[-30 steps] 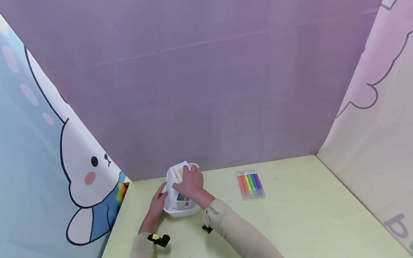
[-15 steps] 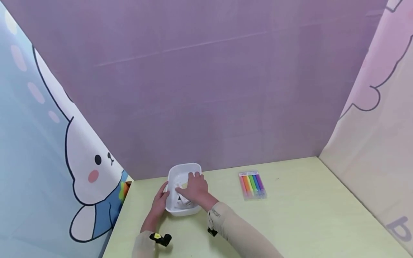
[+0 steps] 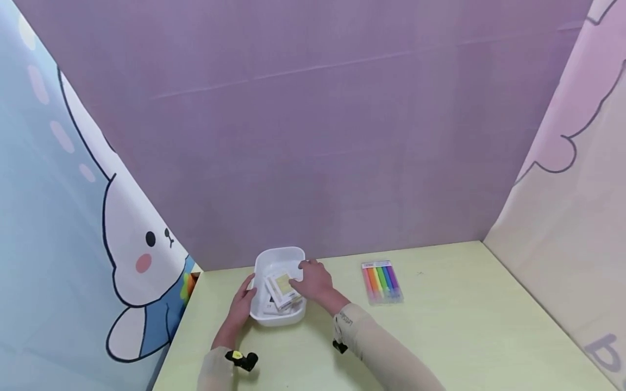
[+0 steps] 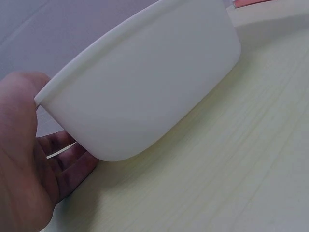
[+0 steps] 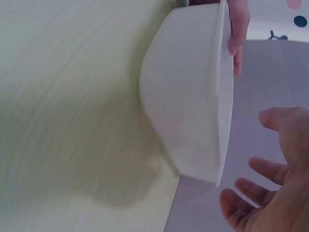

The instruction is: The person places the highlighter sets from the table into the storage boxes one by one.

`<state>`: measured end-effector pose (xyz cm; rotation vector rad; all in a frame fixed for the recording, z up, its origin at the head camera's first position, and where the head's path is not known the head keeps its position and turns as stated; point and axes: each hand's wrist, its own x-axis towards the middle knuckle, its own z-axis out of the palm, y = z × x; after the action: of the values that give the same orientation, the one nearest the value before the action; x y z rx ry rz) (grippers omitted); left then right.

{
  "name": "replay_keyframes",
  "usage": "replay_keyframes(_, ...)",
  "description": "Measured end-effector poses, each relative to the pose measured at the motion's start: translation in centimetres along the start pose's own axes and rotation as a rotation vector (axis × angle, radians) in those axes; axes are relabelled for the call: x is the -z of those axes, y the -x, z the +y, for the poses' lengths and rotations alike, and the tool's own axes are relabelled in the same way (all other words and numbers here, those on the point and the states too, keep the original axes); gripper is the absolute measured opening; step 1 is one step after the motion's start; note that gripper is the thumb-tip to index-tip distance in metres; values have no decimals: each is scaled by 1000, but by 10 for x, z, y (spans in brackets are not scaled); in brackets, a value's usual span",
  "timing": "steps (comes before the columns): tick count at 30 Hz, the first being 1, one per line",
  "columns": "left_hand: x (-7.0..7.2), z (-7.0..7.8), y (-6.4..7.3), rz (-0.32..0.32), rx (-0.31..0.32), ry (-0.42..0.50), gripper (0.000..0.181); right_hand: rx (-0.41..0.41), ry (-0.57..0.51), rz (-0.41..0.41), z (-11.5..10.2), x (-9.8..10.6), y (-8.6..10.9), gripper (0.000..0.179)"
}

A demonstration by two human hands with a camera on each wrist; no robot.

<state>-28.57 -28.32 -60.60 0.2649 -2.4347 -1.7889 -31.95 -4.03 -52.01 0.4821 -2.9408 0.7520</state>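
A white plastic bin (image 3: 266, 263) stands on the table at the left of the head view. My left hand (image 3: 238, 304) holds its left side; in the left wrist view the thumb (image 4: 30, 79) hooks over the rim and the fingers (image 4: 72, 166) lie against the outside. Inside the bin, a small white box with a pale yellow panel (image 3: 282, 285) lies tilted on another white box (image 3: 274, 309). My right hand (image 3: 316, 281) is over the bin's right rim, thumb and fingers spread, with nothing between them in the right wrist view.
A clear pack of rainbow-coloured markers (image 3: 382, 282) lies on the pale yellow table (image 3: 440, 336) right of the bin. A purple backdrop (image 3: 342, 136) rises just behind the bin. Printed side panels stand left and right; the left one shows a cartoon rabbit (image 3: 129, 250).
My right hand has lowered the yellow-panelled box into the bin, let it go, and drawn back to the right. My left hand has stayed on the bin.
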Motion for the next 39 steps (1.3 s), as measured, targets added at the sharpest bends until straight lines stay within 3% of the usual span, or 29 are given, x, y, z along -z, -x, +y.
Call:
replay_keyframes(7,2,-1,3,-20,-8,51,51,12,-38,26,26,0,5,46)
replay_keyframes(24,2,-3,1,-1,-2,19,50,-37,-1,43,88,6,17,41)
replay_keyframes(39,1,3,2,-32,7,36,51,-75,14,101,145,17,27,41)
